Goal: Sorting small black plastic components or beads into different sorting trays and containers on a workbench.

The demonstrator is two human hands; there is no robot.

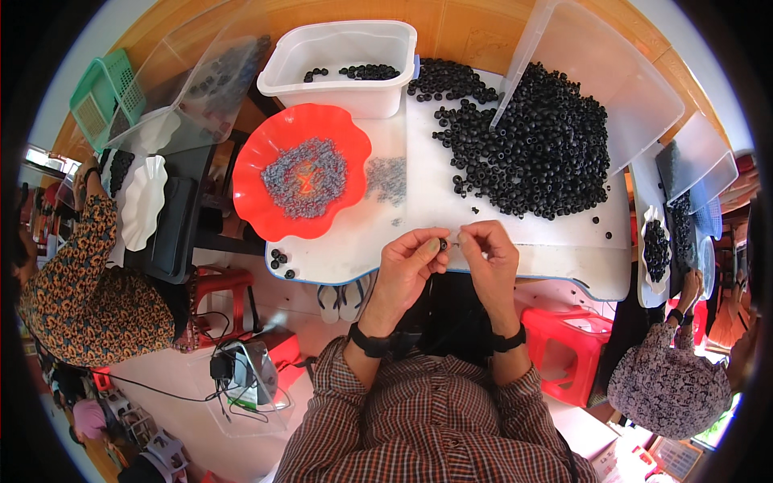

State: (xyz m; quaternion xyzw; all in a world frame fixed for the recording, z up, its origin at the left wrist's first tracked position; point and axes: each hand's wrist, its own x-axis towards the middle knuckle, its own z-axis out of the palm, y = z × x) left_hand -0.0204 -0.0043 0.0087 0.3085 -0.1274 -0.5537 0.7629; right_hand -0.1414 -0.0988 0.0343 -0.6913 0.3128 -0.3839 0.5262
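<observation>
Close together at the table's front edge, both hands are raised in front of me. My left hand (408,264) pinches a small round black piece (443,244) between thumb and fingers. Facing it, my right hand (489,259) is closed in a pinch; a tiny thin bit shows at its fingertips, too small to name. A large pile of the same black pieces (531,145) lies beyond on the white table (515,229). To the left of the pile stands a red wavy-edged bowl (254,173) holding many tiny greyish, see-through parts (302,179).
A white tub (338,36) with some black pieces stands at the back. A clear plastic bin (620,80) lies tipped behind the pile. Several black pieces (279,259) sit at the front left corner. Co-workers sit left and right; red stools (568,350) flank me.
</observation>
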